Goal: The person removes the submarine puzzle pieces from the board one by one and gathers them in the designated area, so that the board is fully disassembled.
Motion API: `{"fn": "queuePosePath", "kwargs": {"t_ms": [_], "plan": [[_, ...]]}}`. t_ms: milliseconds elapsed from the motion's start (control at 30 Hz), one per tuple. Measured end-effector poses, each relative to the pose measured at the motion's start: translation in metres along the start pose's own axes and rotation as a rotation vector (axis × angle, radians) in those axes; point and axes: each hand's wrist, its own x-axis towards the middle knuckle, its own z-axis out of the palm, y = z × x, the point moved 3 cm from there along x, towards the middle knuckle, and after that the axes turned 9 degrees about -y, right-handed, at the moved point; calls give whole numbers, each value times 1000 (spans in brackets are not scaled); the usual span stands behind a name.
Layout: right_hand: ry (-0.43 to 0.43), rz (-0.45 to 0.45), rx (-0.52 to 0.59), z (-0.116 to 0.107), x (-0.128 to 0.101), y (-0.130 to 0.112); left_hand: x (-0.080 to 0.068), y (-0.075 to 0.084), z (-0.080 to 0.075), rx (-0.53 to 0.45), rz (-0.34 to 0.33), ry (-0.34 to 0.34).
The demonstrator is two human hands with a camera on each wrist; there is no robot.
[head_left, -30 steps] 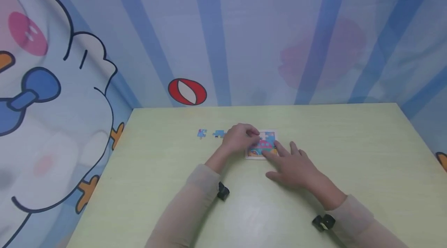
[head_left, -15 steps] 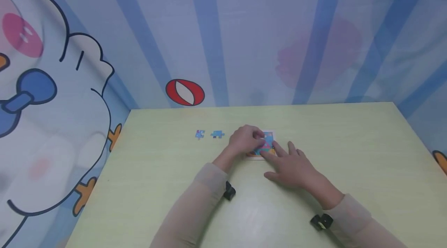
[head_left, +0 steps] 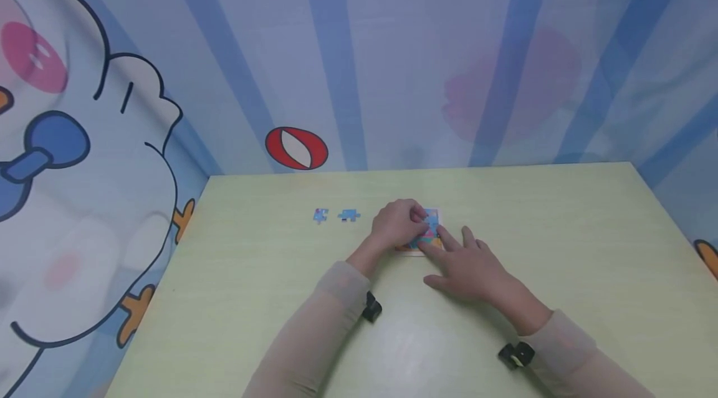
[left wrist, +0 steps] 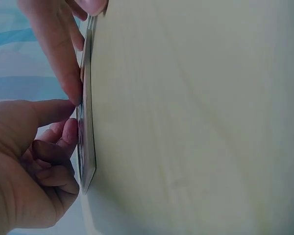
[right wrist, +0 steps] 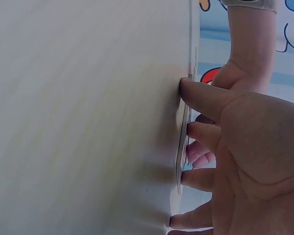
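At table centre, puzzle board [head_left: 430, 231] lies flat; left hand [head_left: 395, 225] curled, fingertips pressing a piece down, right hand [head_left: 468, 267] flat, bracing the edge. Risk: misaligned piece jams, board skids.

Head view high above the table [head_left: 561, 248]; both wrist views close, edge-on, sharing the puzzle board [left wrist: 86, 147].

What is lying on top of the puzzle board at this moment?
Both hands rest on the puzzle board: the left hand with curled fingers, the right hand with straight fingers. Colourful pieces show between them; the part under the hands is hidden.
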Motion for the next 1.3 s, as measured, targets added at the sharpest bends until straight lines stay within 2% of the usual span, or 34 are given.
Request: {"fn": "queuePosePath", "kwargs": {"t_ms": [300, 533, 833, 1300], "plan": [[7, -3, -2, 2, 2, 2, 1, 3, 1, -11, 15, 57], [4, 0, -5, 2, 3, 1, -5, 0, -6, -41, 2, 83], [-20, 19, -1, 4, 4, 2, -13, -18, -20, -102, 11, 106], [-23, 19, 6, 2, 4, -1, -31, -46, -42, -136, -63, 142]]}}
